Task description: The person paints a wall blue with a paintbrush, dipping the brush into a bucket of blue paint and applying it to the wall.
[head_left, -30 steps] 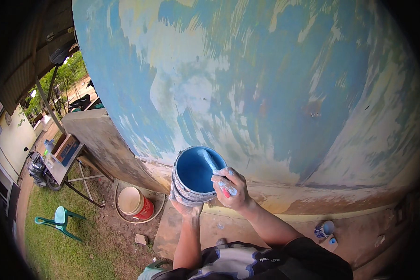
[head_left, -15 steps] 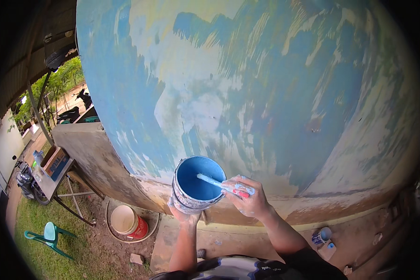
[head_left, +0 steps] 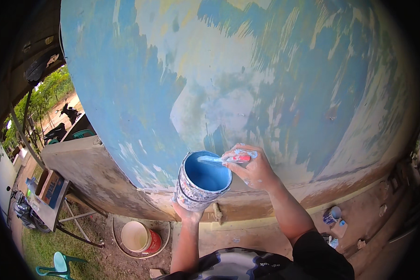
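Note:
A paint-spattered bucket [head_left: 203, 198] with blue paint inside is held up in front of me, its mouth tilted toward me. My left hand [head_left: 187, 213] supports it from below, fingers mostly hidden behind it. In my right hand [head_left: 253, 169] is a paintbrush [head_left: 238, 158] with a pale blue, paint-smeared handle and a red part. The brush reaches over the bucket's right rim, its tip inside near the upper wall. Beyond the bucket rises a wall [head_left: 294, 102] with uneven blue strokes over pale and yellowish patches.
On the ground at lower left stands a cream and red bucket [head_left: 140, 237] inside a hose loop. Left of it are a table [head_left: 49, 212] bearing a box, and a green chair [head_left: 60, 263]. A low wall [head_left: 79, 163] adjoins the painted one. At right sits a small paint can [head_left: 332, 214].
The bucket has shifted slightly right in view. My right hand has risen, and the brush has moved up toward the bucket's far rim, lying flatter. The whole view has turned a little.

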A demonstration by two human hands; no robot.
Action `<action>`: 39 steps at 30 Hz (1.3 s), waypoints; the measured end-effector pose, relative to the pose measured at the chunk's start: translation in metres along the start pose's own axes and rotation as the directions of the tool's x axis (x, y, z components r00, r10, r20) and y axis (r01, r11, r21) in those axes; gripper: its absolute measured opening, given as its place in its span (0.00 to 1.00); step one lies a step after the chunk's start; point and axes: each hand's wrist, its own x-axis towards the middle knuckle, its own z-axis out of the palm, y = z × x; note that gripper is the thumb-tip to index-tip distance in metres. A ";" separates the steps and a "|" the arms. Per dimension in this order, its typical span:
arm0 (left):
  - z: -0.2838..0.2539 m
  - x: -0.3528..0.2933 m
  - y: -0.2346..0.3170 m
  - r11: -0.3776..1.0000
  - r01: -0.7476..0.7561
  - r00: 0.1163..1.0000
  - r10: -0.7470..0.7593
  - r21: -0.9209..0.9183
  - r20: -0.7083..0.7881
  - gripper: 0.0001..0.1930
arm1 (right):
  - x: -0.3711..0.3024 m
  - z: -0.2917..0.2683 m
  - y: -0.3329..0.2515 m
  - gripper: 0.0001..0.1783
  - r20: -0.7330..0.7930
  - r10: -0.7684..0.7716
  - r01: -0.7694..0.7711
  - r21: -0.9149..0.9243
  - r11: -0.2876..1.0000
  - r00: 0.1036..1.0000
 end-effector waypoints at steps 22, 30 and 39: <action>-0.031 0.010 0.052 0.997 -0.010 1.000 0.011 -0.076 0.012 0.38 | 0.095 0.031 -0.009 0.12 -0.176 -0.311 0.258 -0.271 0.927 0.934; -0.051 0.013 0.065 0.992 -0.071 0.997 0.072 -0.100 0.005 0.34 | 0.083 0.028 0.021 0.13 -0.112 -0.240 0.215 -0.195 0.957 0.964; -0.020 -0.006 0.077 0.982 -0.058 0.998 0.051 -0.182 -0.041 0.33 | 0.041 0.061 0.041 0.12 0.033 -0.234 0.233 -0.319 0.919 0.972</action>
